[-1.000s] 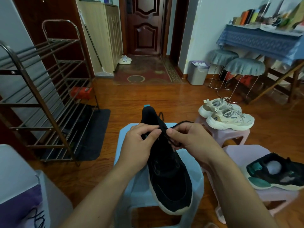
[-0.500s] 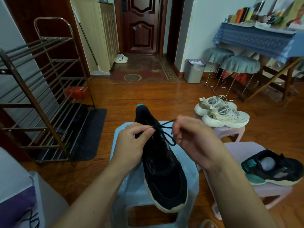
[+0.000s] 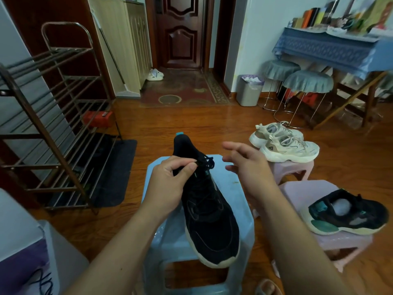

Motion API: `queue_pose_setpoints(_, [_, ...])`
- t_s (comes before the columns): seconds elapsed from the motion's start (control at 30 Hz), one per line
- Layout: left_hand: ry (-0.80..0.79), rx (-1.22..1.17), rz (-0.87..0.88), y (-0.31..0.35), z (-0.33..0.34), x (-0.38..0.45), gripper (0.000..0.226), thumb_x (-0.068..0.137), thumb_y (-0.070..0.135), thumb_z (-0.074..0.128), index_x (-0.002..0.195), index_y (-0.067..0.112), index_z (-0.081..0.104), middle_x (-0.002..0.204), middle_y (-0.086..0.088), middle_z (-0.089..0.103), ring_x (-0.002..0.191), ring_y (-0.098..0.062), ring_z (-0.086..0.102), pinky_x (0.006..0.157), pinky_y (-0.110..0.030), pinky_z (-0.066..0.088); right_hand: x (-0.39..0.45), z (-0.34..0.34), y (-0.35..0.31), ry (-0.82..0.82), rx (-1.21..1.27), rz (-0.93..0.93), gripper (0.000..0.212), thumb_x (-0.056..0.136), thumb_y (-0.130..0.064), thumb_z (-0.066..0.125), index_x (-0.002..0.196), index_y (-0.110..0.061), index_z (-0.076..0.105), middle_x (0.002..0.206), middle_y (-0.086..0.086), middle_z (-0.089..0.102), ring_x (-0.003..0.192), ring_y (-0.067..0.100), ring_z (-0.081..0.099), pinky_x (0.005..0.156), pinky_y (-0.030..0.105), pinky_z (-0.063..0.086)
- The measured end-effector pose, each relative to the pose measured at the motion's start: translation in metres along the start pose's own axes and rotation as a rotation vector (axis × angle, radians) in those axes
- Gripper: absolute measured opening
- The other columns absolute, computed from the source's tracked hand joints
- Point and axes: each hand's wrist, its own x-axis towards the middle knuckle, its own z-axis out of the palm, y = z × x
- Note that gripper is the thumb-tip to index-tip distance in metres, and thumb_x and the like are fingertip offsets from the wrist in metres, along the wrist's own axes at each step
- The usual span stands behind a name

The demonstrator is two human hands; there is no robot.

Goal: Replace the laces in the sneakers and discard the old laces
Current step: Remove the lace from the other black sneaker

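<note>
Sneaker (image 3: 209,211) sits on blue stool (image 3: 234,188). My left hand (image 3: 170,184) pinches the lace (image 3: 205,162) at the knot; right hand (image 3: 246,165) hovers beside it, fingers spread, holding nothing. Risk: a one-handed yank tightens the knot or drags the sneaker off the stool.

Dim, soft indoor light, glare on the wooden floor (image 3: 191,122), edges bowed and blurred.
</note>
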Motion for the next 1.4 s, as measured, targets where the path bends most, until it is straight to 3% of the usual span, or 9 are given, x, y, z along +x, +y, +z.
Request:
queue_pose_setpoints(0.2, [-0.001,0.045,0.033,-0.001,-0.006,0.000,0.014,0.095,0.011,0.070,0.098,0.020,0.080,0.097,0.006,0.075,0.099,-0.009,0.070,0.088,-0.022,0.053,-0.006,0.020,0.007,-0.199,-0.560,-0.454,0.024,0.098,-0.021,0.064,0.107,-0.040,0.074,0.113,-0.020,0.061,0.113,0.006,0.048,0.095,0.023,0.039])
queue_pose_setpoints(0.53, [-0.012,0.101,0.057,0.002,-0.001,0.003,0.013,0.094,0.015,0.071,0.095,0.023,0.081,0.094,0.008,0.075,0.096,-0.008,0.070,0.087,-0.026,0.054,-0.008,0.017,0.001,-0.061,-0.637,-0.476,0.011,0.097,-0.026,0.064,0.092,-0.035,0.067,0.094,-0.018,0.062,0.093,0.002,0.053,0.077,0.016,0.041])
queue_pose_setpoints(0.63, [-0.007,0.059,0.034,0.004,-0.001,0.002,0.012,0.094,0.016,0.071,0.094,0.023,0.081,0.093,0.007,0.075,0.095,-0.008,0.071,0.085,-0.025,0.055,-0.011,0.015,-0.003,-0.150,-0.454,-0.286,0.020,0.100,-0.031,0.059,0.081,-0.030,0.065,0.078,-0.012,0.065,0.074,-0.001,0.059,0.064,0.014,0.044])
queue_pose_setpoints(0.77, [-0.016,0.060,0.023,0.005,-0.001,0.003,0.012,0.094,0.015,0.071,0.094,0.022,0.081,0.094,0.005,0.075,0.097,-0.011,0.070,0.088,-0.032,0.057,-0.016,0.016,-0.002,-0.283,-0.443,-0.228,0.016,0.095,-0.029,0.069,0.079,-0.032,0.071,0.086,-0.009,0.069,0.081,0.003,0.063,0.070,0.019,0.048])
queue_pose_setpoints(0.9, [0.012,0.065,-0.003,0.002,-0.006,0.003,0.013,0.093,0.012,0.072,0.092,0.022,0.081,0.094,0.006,0.076,0.100,-0.014,0.070,0.097,-0.039,0.053,0.013,-0.010,0.005,0.133,-0.636,-0.206,0.021,0.098,-0.030,0.062,0.082,-0.019,0.072,0.083,-0.001,0.068,0.077,0.017,0.062,0.072,0.035,0.052])
queue_pose_setpoints(1.0, [0.038,0.012,-0.039,0.001,-0.011,0.003,0.016,0.094,0.013,0.070,0.091,0.024,0.081,0.096,0.004,0.078,0.102,-0.017,0.070,0.096,-0.037,0.053,0.032,-0.054,0.014,0.567,-0.565,0.052,0.027,0.101,-0.029,0.054,0.083,-0.016,0.069,0.076,0.002,0.064,0.081,0.027,0.065,0.079,0.050,0.057])
queue_pose_setpoints(1.07, [0.048,-0.030,-0.067,0.004,-0.011,0.002,0.016,0.095,0.011,0.068,0.092,0.021,0.080,0.095,0.004,0.078,0.098,-0.011,0.071,0.089,-0.026,0.054,0.036,-0.070,0.026,0.643,-0.465,0.239,0.025,0.101,-0.026,0.054,0.090,-0.010,0.070,0.077,0.003,0.062,0.084,0.029,0.065,0.081,0.047,0.057])
queue_pose_setpoints(1.23, [0.009,-0.194,-0.078,0.016,-0.004,0.002,0.018,0.099,0.007,0.060,0.088,0.012,0.073,0.087,0.004,0.073,0.088,-0.007,0.067,0.078,-0.013,0.051,0.032,-0.039,0.026,0.206,-0.390,0.052,0.036,0.098,-0.016,0.062,0.133,-0.023,0.059,0.115,-0.002,0.065,0.096,0.015,0.067,0.086,0.039,0.059])
queue_pose_setpoints(1.4, [-0.049,-0.490,-0.035,0.044,-0.015,0.007,0.015,0.085,0.012,0.060,0.095,0.005,0.069,0.095,-0.007,0.069,0.093,-0.015,0.065,0.086,-0.024,0.052,-0.003,0.026,0.001,-0.287,-0.510,-0.343,0.043,0.093,-0.026,0.070,0.133,-0.038,0.061,0.138,-0.011,0.046,0.128,0.006,0.041,0.107,0.023,0.031])
